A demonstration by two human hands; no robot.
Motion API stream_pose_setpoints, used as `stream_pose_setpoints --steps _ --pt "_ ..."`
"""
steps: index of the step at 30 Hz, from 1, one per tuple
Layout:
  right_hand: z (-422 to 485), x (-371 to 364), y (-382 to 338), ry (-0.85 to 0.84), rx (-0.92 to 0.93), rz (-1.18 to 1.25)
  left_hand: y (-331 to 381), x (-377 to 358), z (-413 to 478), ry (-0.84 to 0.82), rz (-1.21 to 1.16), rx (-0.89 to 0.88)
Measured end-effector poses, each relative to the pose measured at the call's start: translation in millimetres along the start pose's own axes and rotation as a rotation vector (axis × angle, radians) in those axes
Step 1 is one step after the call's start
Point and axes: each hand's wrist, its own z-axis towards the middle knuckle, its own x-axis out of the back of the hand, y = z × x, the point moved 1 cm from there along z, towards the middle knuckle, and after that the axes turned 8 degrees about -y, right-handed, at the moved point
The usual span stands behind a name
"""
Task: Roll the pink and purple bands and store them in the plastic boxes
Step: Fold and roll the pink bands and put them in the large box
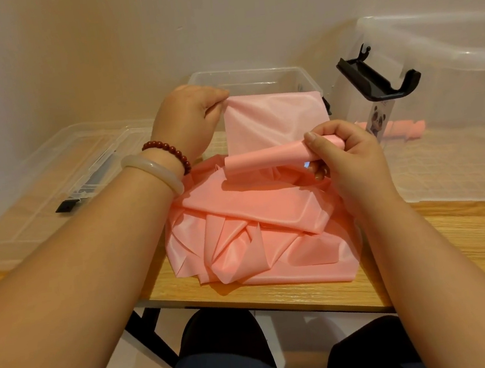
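I see my left hand (188, 120) pinching the top corner of the pink band (268, 211), and my right hand (349, 153) pinching its curled end. Below both grips the band lies heaped on the table (467, 227). Behind the left grip stands a clear plastic box (252, 72).

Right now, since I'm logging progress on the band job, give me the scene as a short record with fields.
left hand: pinches an upper corner of the pink band, held up
right hand: pinches a curled edge of the same band
pink band: mostly a loose heap on the table, not rolled
small box: open, behind the band
large box: at right; a pink roll shows through its wall
lid: lying at left
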Motion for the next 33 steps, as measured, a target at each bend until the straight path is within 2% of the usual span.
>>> stream_pose_setpoints --steps 3,9,12,14,16,18,21,24,27,33 --pt "0 -1 0 -0.004 0.0 0.004 -2 -2 -1 0.021 0.002 -0.033" --pt "0 -2 -1 -0.02 -0.019 0.03 12 -3 -32 0.214 -0.088 -0.105" --pt "1 -4 -1 -0.025 -0.032 0.033 15 -11 -55 0.08 -0.117 -0.103" --pt "1 -4 0 -0.023 -0.039 0.021 14 -16 -62 -0.065 -0.134 -0.041" --pt "1 -4 0 -0.012 -0.048 0.023 16 -19 -64 -0.127 -0.137 0.015" --pt "2 -4 1 -0.006 -0.056 0.035 19 -21 -65 -0.115 -0.227 0.075" --pt "3 -5 2 -0.013 -0.067 0.053 19 -25 -68 -0.1 -0.494 0.192" --pt "4 -7 3 -0.01 -0.081 0.086 19 -28 -70 -0.114 -0.588 0.218" --pt "5 -7 4 -0.021 -0.089 0.09 20 -29 -70 -0.052 -0.697 0.219" --pt "4 -3 6 -0.034 -0.113 0.026 20 -27 -68 -0.018 -0.742 0.27"
